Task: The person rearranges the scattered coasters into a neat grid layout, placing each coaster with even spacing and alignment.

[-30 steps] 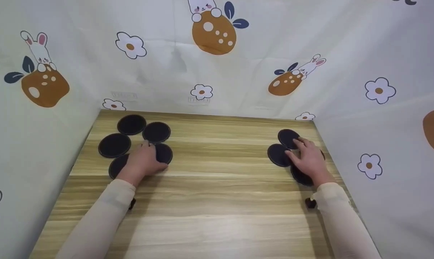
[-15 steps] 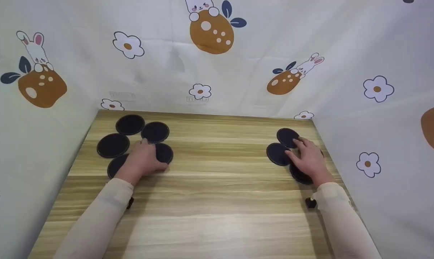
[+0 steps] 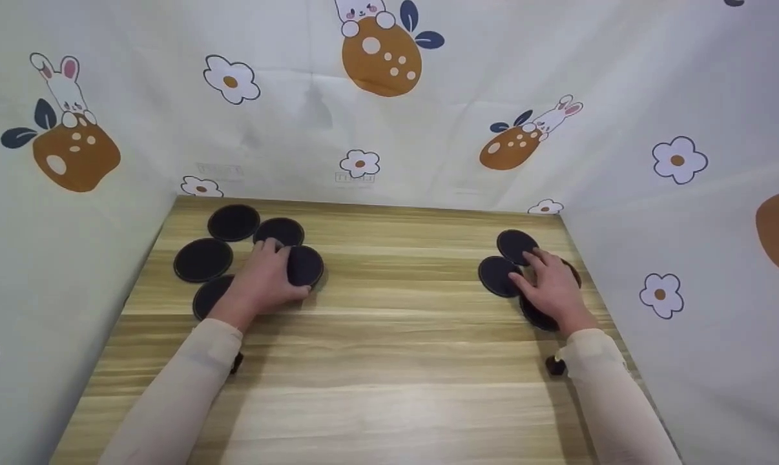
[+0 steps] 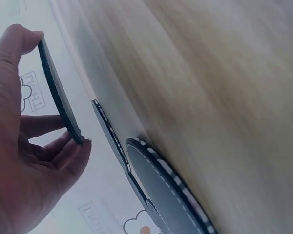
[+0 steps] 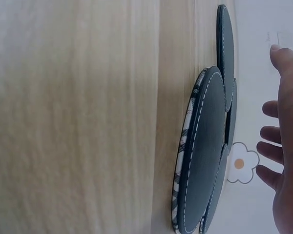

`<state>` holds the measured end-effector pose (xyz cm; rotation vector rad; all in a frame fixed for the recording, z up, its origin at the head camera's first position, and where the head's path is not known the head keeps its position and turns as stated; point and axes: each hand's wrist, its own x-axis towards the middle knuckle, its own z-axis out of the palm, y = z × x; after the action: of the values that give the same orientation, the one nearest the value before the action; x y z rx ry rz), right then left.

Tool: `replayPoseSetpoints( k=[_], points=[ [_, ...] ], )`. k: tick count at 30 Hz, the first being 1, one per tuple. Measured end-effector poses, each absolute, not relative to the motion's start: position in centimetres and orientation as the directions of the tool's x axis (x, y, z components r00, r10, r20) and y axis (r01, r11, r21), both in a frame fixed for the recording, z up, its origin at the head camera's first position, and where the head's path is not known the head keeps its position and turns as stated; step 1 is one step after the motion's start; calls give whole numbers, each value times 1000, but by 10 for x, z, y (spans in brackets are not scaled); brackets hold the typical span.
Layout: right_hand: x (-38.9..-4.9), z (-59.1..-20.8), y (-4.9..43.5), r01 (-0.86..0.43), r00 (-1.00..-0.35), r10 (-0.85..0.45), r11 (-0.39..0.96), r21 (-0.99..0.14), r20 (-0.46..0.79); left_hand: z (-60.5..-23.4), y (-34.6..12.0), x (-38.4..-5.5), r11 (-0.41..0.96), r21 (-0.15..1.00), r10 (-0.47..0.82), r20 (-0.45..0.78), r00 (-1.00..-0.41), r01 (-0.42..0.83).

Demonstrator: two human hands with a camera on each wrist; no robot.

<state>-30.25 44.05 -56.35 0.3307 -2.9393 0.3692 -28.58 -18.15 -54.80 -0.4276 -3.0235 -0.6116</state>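
Note:
My left hand (image 3: 260, 278) pinches a round black coaster (image 3: 305, 266) by its edges, thumb on one side and fingers on the other. In the left wrist view this coaster (image 4: 57, 90) is tilted and lifted clear of the table. Several more black coasters (image 3: 203, 260) lie around and under that hand, one partly hidden by the wrist. My right hand (image 3: 553, 287) hovers over a cluster of coasters (image 3: 499, 276) at the right. In the right wrist view its fingers (image 5: 271, 152) are spread apart and hold nothing; the stitched coasters (image 5: 205, 151) lie below them.
The wood-grain table (image 3: 389, 323) stretches between the two clusters. A pale printed cloth (image 3: 286, 129) with rabbits and flowers stands along the back and both sides. Small black objects (image 3: 555, 365) show beside both wrists.
My left hand has raised the coaster off the table, shifting it slightly right and away from the others. My right hand stays nearly still above its cluster.

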Motion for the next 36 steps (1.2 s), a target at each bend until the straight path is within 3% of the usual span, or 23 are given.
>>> replayPoseSetpoints(
  k=[36],
  points=[
    [-298, -566, 440, -239, -964, -206, 946, -218, 165, -531, -127, -342, 871, 380, 314, 55, -948, 311]
  ],
)
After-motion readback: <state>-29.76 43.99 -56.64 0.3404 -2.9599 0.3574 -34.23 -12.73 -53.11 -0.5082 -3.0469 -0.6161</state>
